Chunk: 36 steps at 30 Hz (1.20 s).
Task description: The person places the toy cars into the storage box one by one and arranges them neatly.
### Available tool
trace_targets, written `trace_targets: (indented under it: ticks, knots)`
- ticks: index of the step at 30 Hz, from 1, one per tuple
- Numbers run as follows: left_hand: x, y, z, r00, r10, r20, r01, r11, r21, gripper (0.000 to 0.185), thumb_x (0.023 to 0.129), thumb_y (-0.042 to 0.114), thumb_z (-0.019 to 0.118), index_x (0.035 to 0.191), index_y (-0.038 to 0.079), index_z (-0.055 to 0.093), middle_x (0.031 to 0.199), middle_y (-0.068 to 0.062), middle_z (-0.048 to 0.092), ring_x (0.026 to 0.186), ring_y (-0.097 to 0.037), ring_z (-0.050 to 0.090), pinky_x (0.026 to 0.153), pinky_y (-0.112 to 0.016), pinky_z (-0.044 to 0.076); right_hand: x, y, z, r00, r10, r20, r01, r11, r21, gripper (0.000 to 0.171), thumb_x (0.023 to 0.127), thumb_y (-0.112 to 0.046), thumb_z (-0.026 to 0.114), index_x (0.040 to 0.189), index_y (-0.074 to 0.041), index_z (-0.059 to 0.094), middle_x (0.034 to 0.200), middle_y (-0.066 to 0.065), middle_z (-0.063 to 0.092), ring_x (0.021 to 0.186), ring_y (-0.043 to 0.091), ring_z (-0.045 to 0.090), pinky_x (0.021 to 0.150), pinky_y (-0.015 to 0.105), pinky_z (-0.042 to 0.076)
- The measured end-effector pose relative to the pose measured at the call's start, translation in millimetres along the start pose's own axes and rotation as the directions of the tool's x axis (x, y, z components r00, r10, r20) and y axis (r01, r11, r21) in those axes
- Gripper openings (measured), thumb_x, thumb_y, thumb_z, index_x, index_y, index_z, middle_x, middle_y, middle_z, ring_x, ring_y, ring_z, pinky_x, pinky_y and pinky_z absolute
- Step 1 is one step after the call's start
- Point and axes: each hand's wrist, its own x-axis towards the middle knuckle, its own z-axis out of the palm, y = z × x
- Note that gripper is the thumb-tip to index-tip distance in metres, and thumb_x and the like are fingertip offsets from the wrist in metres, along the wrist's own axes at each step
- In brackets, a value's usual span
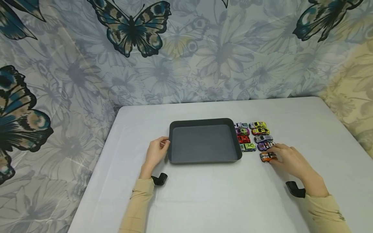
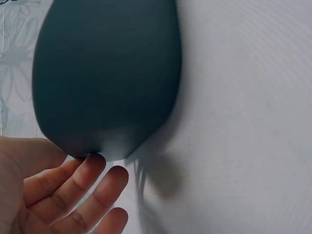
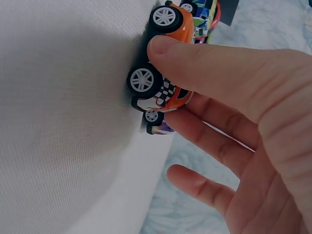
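The right hand pinches a small orange toy car on the white tabletop while the left hand, fingers relaxed, touches the empty dark grey rectangular tray; none of the nine cars looks loaded yet.

A tray is set at the middle of the surface. Toy cars are lined up in two rows just right of it. One toy car is placed nearer, touched by the right hand. The left hand is rested at the tray's left edge.
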Motion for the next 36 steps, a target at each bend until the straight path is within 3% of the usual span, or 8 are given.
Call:
trace_targets:
  ticks: [9,19,24,36]
  knots:
    - [-0.9,-2.3,1.2,1.0,0.012,-0.003,-0.012,1.0,-0.01,0.023,0.092,0.013,0.058,0.108,-0.002,0.066,0.089,-0.012,0.066,0.071,-0.02,0.063,0.062,-0.033,0.051,0.8,-0.6,1.1,1.0,-0.018,-0.016,0.017,1.0,-0.024,0.031,0.066,-0.01,0.08,0.093,0.0,0.067,0.093,0.02,0.063,0.083,0.038,0.06,0.064,0.053,0.043]
    - [-1.5,-1.4,0.8,1.0,0.027,-0.013,-0.027,0.999,-0.019,0.023,0.091,0.012,0.059,0.108,-0.002,0.066,0.088,-0.012,0.066,0.07,-0.019,0.063,0.061,-0.032,0.051,6.2,-6.1,-7.9,0.992,-0.088,-0.087,0.082,0.994,-0.073,0.032,0.063,-0.009,0.081,0.091,-0.001,0.069,0.088,0.015,0.064,0.079,0.033,0.06,0.061,0.049,0.044]
    - [-1.6,-1.7,1.3,1.0,0.006,-0.004,-0.006,1.0,-0.018,0.024,0.092,0.014,0.058,0.109,-0.001,0.065,0.09,-0.012,0.066,0.072,-0.019,0.063,0.062,-0.032,0.051,14.5,-10.5,-15.8,0.991,-0.09,-0.097,0.082,0.993,-0.084,0.033,0.062,-0.01,0.081,0.091,0.001,0.068,0.088,0.017,0.064,0.079,0.034,0.06,0.062,0.052,0.043]
    - [-2.5,-0.2,0.9,1.0,0.008,-0.007,-0.008,0.999,-0.035,0.023,0.092,0.013,0.058,0.109,-0.002,0.065,0.09,-0.012,0.066,0.072,-0.02,0.063,0.061,-0.032,0.051,48.1,-25.8,-33.8,0.971,-0.19,-0.147,0.175,0.978,-0.11,0.034,0.063,-0.01,0.081,0.092,0.0,0.068,0.088,0.014,0.064,0.077,0.03,0.06,0.062,0.049,0.045]
